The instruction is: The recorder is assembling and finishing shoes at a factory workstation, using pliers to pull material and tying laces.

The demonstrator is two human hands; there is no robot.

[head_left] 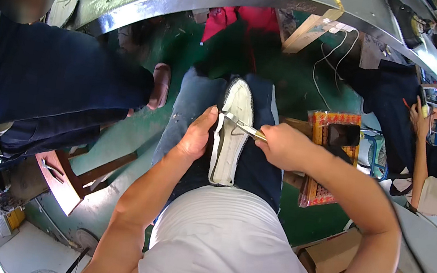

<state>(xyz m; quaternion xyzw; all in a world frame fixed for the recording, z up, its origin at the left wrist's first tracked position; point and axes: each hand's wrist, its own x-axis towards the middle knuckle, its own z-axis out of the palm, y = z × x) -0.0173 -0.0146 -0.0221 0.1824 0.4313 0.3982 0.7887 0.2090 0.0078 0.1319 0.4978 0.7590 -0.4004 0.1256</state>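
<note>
White shoe (pixel 232 133) lies sole-up along the lap, so its edge faces the work. Left hand (pixel 196 136) clamps its nine o'clock side to steady it; right hand (pixel 284 146), at three o'clock, is clenched on a metal tool (pixel 242 124) crossing the sole.

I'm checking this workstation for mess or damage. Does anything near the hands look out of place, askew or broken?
Nothing stands out. The white shoe lies sole-up on the person's lap, steadied by the left hand, while the right hand holds a metal tool against it. No tear or spill shows.
</note>
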